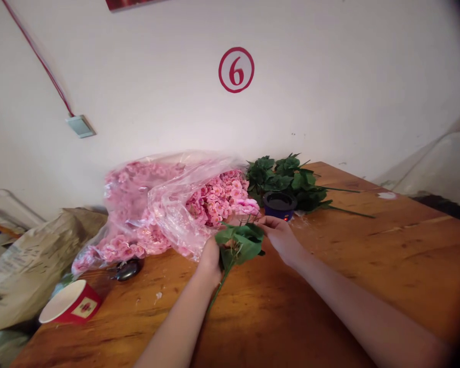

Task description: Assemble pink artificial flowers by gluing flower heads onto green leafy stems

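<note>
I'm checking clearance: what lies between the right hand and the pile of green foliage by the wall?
A round dark-blue container, seen in the head view.

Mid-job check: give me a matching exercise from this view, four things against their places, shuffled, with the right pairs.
Things
1. Pink flowers
2. Leafy green spray
3. Red paper tub
4. Dark blue pot

Places
A. In front of the pile of green stems
B. In and at the mouth of the clear plastic bag
C. Near the left edge of the wooden table
D. Held in the left hand

Right pairs: 1-B, 2-D, 3-C, 4-A
</note>
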A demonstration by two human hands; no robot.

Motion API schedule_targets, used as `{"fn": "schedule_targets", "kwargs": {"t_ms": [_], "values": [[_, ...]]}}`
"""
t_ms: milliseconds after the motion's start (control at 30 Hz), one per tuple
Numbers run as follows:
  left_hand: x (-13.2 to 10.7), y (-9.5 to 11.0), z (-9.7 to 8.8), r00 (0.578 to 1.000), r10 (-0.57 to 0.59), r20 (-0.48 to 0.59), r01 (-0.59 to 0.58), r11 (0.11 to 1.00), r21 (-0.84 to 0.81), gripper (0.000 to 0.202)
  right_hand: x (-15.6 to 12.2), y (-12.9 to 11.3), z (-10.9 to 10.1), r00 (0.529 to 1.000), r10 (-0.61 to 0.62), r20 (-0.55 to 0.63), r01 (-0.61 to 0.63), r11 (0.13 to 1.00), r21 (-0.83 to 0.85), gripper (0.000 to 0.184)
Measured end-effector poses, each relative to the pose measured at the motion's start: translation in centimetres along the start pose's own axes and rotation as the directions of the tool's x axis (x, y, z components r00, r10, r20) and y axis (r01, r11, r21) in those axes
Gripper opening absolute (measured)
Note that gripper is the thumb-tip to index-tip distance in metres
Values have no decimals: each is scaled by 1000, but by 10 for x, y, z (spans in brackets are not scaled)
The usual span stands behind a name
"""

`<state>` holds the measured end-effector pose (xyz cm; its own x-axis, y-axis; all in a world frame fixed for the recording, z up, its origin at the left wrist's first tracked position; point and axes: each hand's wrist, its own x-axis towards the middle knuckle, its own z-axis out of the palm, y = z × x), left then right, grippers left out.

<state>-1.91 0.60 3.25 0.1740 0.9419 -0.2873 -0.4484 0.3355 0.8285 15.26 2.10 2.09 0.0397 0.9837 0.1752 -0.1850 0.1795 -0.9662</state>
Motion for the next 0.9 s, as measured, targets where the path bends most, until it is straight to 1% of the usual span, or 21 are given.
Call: {"fn": "schedule_targets", "kwargs": {"t_ms": [67, 100, 167, 200, 233, 300, 333, 367, 400, 433, 467, 500, 533, 567, 600, 633, 667, 733, 767, 833, 900], "values": [[0, 2, 1, 1000, 25, -5, -26, 999, -25, 20, 1, 0, 1, 998, -66, -1, 66, 998, -10, 40], [-1, 3, 1, 999, 49, -10, -50, 998, -30, 22, 1, -1, 1, 996, -87, 19, 87, 996, -12, 40], [-3, 4, 2, 987, 159, -19, -159, 987, 7, 27, -1, -1, 3, 995, -90, 51, 91, 996, -20, 38], [-4, 4, 2, 973, 229, -19, -228, 972, 51, 29, -2, 0, 3, 995, -80, 51, 82, 996, -30, 37], [-6, 4, 3, 954, 301, -16, -297, 949, 108, 30, -3, 0, 4, 996, -74, 40, 76, 996, -42, 37], [-10, 4, 3, 900, 436, -10, -422, 877, 229, 33, -6, 2, 4, 995, -99, 8, 99, 993, -64, 37], [-13, 4, 2, 867, 499, -5, -476, 830, 290, 34, -7, 3, 4, 991, -130, -4, 129, 988, -78, 36], [-17, 4, 2, 824, 566, 12, -532, 768, 357, 34, -8, 4, 4, 986, -164, -7, 163, 982, -99, 34], [-21, 5, 1, 764, 643, 50, -598, 677, 431, 35, -9, 6, 4, 980, -196, -9, 194, 973, -126, 32], [-26, 7, 1, 686, 718, 119, -664, 551, 505, 36, -10, 7, 4, 975, -223, -11, 219, 963, -159, 30], [-31, 9, 0, 589, 777, 222, -724, 384, 573, 38, -11, 8, 4, 969, -245, -14, 238, 951, -195, 27], [-36, 11, -1, 486, 799, 354, -763, 191, 617, 42, -12, 10, 4, 964, -265, -22, 253, 939, -233, 25], [-40, 14, -1, 399, 771, 497, -781, 2, 624, 47, -13, 10, 3, 957, -287, -30, 269, 925, -267, 23], [-43, 15, -1, 337, 702, 627, -788, -155, 596, 51, -14, 11, 3, 949, -314, -38, 289, 910, -297, 21], [-45, 17, -1, 311, 616, 724, -784, -265, 562, 54, -14, 11, 2, 938, -344, -45, 313, 893, -323, 20], [-47, 17, 0, 291, 549, 783, -782, -335, 526, 55, -15, 11, 1, 926, -375, -49, 337, 875, -347, 19], [-47, 17, 1, 289, 507, 812, -776, -373, 509, 53, -15, 11, 1, 913, -404, -52, 358, 857, -370, 18], [-45, 16, 2, 291, 497, 817, -768, -388, 510, 45, -15, 10, -1, 895, -441, -60, 380, 828, -413, 17], [-44, 15, 2, 291, 513, 808, -768, -378, 516, 41, -14, 9, -2, 890, -450, -68, 381, 818, -430, 16], [-42, 15, 1, 276, 535, 799, -794, -343, 503, 35, -13, 8, -3, 888, -453, -82, 372, 812, -449, 16], [-43, 16, 0, 258, 528, 809, -845, -283, 454, 29, -12, 8, -4, 889, -449, -86, 366, 812, -454, 16]]}}
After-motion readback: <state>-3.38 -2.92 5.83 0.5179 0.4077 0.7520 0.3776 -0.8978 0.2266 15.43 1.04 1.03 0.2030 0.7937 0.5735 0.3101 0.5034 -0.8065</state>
